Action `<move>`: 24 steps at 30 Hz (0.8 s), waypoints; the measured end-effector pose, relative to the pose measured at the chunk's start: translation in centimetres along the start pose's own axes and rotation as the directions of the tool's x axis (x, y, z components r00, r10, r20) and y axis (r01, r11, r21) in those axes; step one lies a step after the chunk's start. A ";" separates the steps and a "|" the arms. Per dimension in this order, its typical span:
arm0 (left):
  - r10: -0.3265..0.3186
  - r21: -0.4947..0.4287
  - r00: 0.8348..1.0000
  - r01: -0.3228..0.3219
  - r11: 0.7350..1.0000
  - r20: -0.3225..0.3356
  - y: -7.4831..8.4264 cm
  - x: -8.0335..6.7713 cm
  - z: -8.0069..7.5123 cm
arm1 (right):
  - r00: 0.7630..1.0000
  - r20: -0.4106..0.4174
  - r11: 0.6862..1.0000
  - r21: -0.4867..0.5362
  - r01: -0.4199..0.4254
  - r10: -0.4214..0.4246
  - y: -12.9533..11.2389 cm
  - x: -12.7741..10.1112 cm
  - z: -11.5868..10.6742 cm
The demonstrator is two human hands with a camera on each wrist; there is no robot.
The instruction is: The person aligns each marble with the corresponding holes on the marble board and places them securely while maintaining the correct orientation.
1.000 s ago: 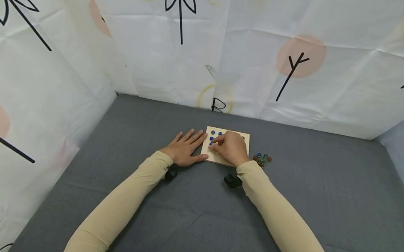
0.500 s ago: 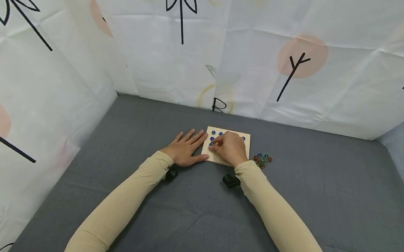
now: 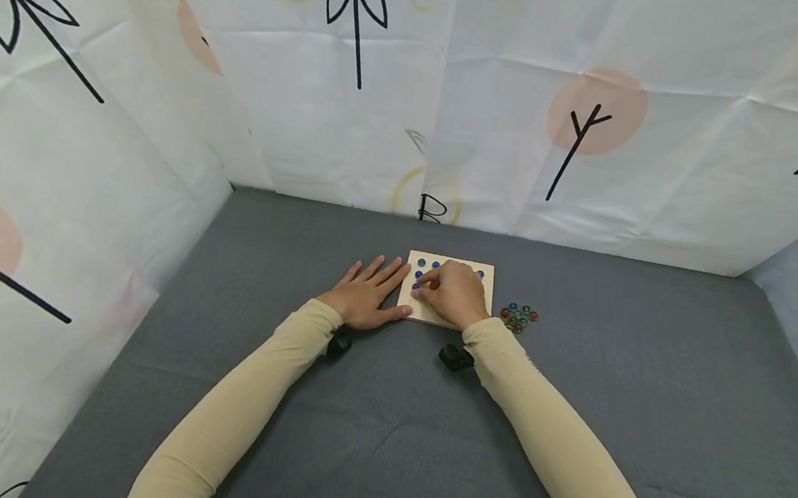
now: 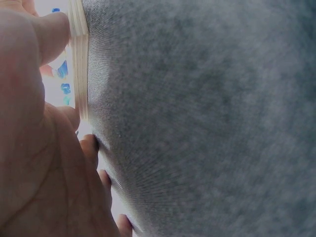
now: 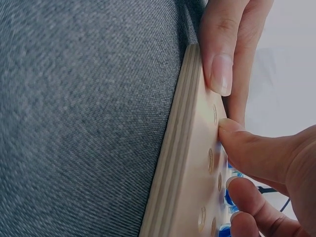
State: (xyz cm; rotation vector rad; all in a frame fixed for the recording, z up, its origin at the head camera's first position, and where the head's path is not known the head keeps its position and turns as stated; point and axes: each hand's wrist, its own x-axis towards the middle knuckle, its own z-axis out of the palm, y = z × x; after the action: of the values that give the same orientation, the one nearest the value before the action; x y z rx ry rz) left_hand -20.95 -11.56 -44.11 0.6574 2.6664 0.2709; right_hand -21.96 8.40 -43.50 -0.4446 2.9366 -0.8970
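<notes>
**Right hand set over the peg board, left hand steadying its edge**

The right hand (image 3: 455, 293) lay curled over the wooden board (image 3: 484, 280), its fingertips (image 5: 229, 126) pressed down among the shallow holes. Whether a marble sat pinched between them could not be told; blue marbles (image 3: 421, 263) showed just past the fingers, seated in the board's far left holes, and more blue glinted under the fingers in the right wrist view (image 5: 229, 197).

The left hand (image 3: 367, 295) rested flat on the grey cloth (image 3: 379, 413) with fingers straight and spread, its thumb (image 4: 52, 32) touching the board's left edge (image 4: 79, 59); the same thumb showed laid on the board's edge in the right wrist view (image 5: 222, 49).

The board lay flat on the cloth near the far wall. Just to its right sat a small heap of loose marbles (image 3: 519, 315), red, green and blue, apart from both hands. Patterned white sheeting (image 3: 461, 107) stood around the cloth on three sides.
</notes>
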 end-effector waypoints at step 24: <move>-0.011 0.009 1.000 0.011 1.000 -0.003 -0.1 0.1 0.2 | 0.998 -0.042 0.998 0.053 -0.034 0.037 1.3 -2.4 -2.2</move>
State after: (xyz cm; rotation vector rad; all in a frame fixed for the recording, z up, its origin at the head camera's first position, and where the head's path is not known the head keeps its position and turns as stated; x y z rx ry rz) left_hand -20.97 -11.60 -44.38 0.6448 2.6742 0.2575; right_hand -20.22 11.27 -42.51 -0.3739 2.9410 -0.9888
